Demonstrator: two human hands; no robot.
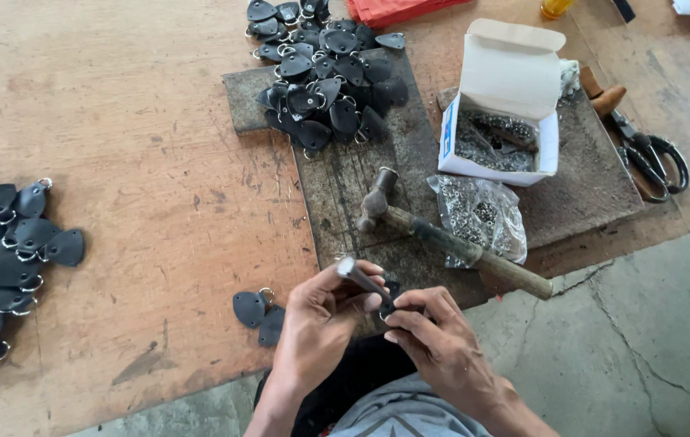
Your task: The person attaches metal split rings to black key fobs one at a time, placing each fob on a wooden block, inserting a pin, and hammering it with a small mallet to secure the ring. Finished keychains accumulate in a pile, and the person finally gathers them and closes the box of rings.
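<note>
1. Steel punch (pixel 363 281) is pinched in my left hand (pixel 318 324), fingers closed round the shaft; it tilts down toward the right, tip meeting the work
2. Right hand (pixel 440 344) has fingers closed on a small black leather tab (pixel 391 301); most of the tab is hidden by both hands, so I cannot tell how it sits under the tip
3. Both hands are at the near edge of the dark board (pixel 345 186) on the wooden tabletop (pixel 142 162); hammer (pixel 450 243) lies untouched on the board just beyond them, head pointing away
4. Finished-looking tabs: big pile (pixel 324 73) at the far end of the board, another pile (pixel 5 259) far left, two loose tabs (pixel 260 311) just beside my left wrist
5. Bag of rivets (pixel 481 214) and open white box (pixel 503 105) sit right of the hammer; scissors (pixel 652 158) further right
6. Risks, my read: tilted punch could skid off the leather and mark it; right fingertips are close to the tip, so a slip pinches them; work held off the board edge gives poor backing; the rivet bag is near the hammer handle, so grabbing the handle could scatter rivets
</note>
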